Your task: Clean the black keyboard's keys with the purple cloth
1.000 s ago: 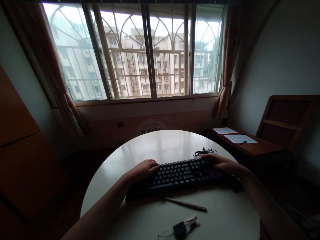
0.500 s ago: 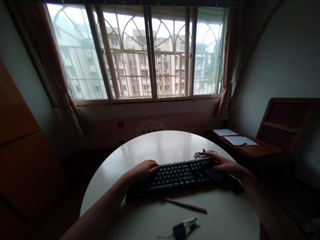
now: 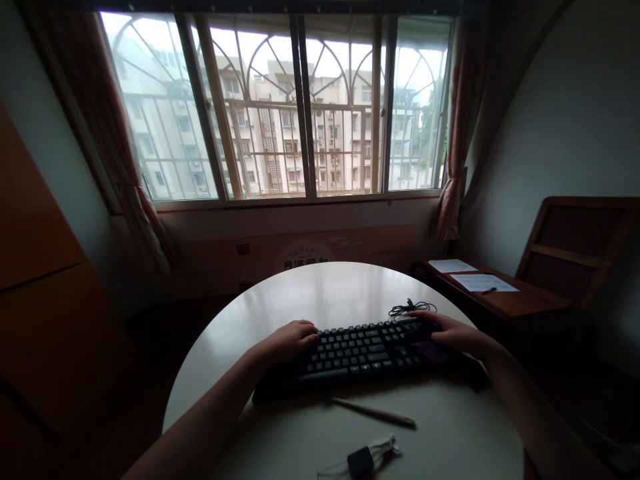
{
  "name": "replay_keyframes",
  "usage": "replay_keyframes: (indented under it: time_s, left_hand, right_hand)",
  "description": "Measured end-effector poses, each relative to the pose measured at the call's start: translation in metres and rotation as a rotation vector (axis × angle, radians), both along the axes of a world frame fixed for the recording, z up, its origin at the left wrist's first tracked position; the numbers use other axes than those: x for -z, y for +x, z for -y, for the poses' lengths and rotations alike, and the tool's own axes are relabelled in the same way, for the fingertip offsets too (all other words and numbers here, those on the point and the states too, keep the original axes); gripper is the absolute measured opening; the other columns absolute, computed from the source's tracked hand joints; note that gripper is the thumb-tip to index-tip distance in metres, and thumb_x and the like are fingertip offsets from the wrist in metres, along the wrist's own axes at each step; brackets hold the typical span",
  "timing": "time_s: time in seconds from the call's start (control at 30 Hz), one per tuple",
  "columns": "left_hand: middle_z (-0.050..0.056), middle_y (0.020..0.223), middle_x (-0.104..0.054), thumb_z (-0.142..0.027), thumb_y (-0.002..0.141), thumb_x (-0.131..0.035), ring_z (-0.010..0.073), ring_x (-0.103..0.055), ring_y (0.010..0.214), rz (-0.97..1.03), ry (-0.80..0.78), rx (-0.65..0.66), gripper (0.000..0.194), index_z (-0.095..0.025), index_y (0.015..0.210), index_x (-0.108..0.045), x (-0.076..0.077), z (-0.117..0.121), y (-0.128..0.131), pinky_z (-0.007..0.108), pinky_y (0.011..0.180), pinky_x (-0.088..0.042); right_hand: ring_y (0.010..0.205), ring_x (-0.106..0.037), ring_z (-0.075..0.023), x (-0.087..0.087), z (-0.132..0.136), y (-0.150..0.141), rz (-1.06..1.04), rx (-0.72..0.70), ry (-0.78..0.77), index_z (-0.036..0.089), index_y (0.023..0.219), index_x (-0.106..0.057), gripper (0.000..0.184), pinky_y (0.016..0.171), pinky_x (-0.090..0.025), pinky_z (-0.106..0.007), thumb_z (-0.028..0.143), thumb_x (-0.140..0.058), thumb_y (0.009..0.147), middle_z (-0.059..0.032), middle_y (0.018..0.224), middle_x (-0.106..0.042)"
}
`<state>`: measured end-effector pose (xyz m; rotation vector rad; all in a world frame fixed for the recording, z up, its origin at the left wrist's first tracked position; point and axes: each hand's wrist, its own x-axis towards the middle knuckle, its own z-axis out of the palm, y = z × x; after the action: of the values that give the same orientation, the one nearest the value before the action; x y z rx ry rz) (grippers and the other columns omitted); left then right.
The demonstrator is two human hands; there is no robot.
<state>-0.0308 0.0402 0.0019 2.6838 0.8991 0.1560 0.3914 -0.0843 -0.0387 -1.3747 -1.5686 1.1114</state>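
A black keyboard [image 3: 350,353] with pale key labels lies on the white round table [image 3: 320,293], slightly angled. My left hand [image 3: 293,339] is closed over its left end, fingers bent onto the top edge. At the right end, my right hand [image 3: 453,332] presses a dark purple, cloth-like piece [image 3: 433,352] onto the keys, index finger stretched toward the far edge. Its lower folds are too dark to make out. A coiled black cable [image 3: 413,308] lies just beyond the right fingertips. Nearer me is a thin stick-like tool [image 3: 375,412], apart from both hands.
A small black block with pale wires [image 3: 361,461] lies at the table's near side. To the right stands a wooden chair [image 3: 530,303] bearing paper sheets [image 3: 484,283] and a pen [image 3: 489,291]. An orange-brown cabinet [image 3: 35,320] is at the left; a barred window [image 3: 305,127] is ahead.
My right hand has shifted very slightly toward me with the dark cloth-like piece. My left hand stays on the keyboard's left end. The whole view has moved a little.
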Motion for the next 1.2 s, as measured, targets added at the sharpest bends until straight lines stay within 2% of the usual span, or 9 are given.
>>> replay_keyframes:
  time_s: [0.17, 0.37, 0.53, 0.7, 0.9, 1.2]
  left_hand:
    - [0.008, 0.111, -0.067, -0.046, 0.098, -0.038, 0.0248, -0.060, 0.103, -0.012, 0.004, -0.001, 0.040, -0.021, 0.104, -0.069, -0.002, 0.002, 0.001, 0.032, 0.092, -0.045]
    - [0.008, 0.112, -0.067, -0.046, 0.098, -0.037, 0.0252, -0.059, 0.105, -0.008, -0.003, -0.001, 0.041, -0.021, 0.105, -0.068, -0.003, 0.002, 0.000, 0.033, 0.093, -0.045]
    - [0.007, 0.111, -0.067, -0.049, 0.098, -0.038, 0.0252, -0.059, 0.104, 0.005, -0.014, -0.005, 0.042, -0.021, 0.104, -0.069, -0.002, 0.002, 0.000, 0.033, 0.093, -0.045]
    - [0.008, 0.111, -0.067, -0.049, 0.098, -0.037, 0.0252, -0.059, 0.104, -0.005, -0.007, -0.002, 0.042, -0.021, 0.103, -0.069, -0.002, 0.002, 0.001, 0.033, 0.093, -0.045]
    - [0.008, 0.112, -0.067, -0.048, 0.098, -0.038, 0.0258, -0.059, 0.106, -0.003, -0.008, -0.004, 0.042, -0.021, 0.104, -0.069, -0.002, 0.002, 0.001, 0.033, 0.094, -0.044]
    - [0.008, 0.111, -0.067, -0.046, 0.098, -0.039, 0.0255, -0.059, 0.104, -0.006, -0.014, -0.016, 0.040, -0.020, 0.103, -0.068, -0.001, 0.000, 0.000, 0.033, 0.092, -0.046]
  right_hand:
    - [0.121, -0.059, -0.0331, 0.003, -0.002, -0.002, 0.042, 0.073, -0.011, 0.025, 0.133, -0.060, 0.069, 0.099, -0.050, -0.043, 0.016, -0.057, 0.065, -0.0072, 0.138, -0.060]
    - [0.128, -0.054, -0.0342, -0.002, 0.002, -0.005, 0.057, 0.055, 0.036, 0.024, 0.128, -0.064, 0.069, 0.105, -0.045, -0.044, 0.013, -0.056, 0.060, -0.0071, 0.138, -0.060]
    - [0.120, -0.059, -0.0347, -0.005, 0.002, -0.008, 0.052, 0.076, -0.007, 0.023, 0.131, -0.061, 0.071, 0.099, -0.049, -0.046, 0.016, -0.056, 0.061, -0.0090, 0.137, -0.060]
    - [0.126, -0.054, -0.0350, 0.000, -0.002, -0.005, 0.094, 0.087, 0.036, 0.023, 0.128, -0.064, 0.069, 0.107, -0.043, -0.047, 0.015, -0.053, 0.061, -0.0081, 0.136, -0.061]
    - [0.133, -0.048, -0.0342, -0.001, -0.001, -0.002, 0.129, -0.012, 0.090, 0.024, 0.128, -0.065, 0.068, 0.113, -0.036, -0.046, 0.014, -0.055, 0.062, -0.0055, 0.141, -0.058]
    - [0.135, -0.045, -0.0340, 0.009, -0.009, 0.003, 0.174, 0.030, 0.145, 0.026, 0.117, -0.072, 0.059, 0.119, -0.028, -0.049, 0.013, -0.053, 0.063, -0.0043, 0.136, -0.061]
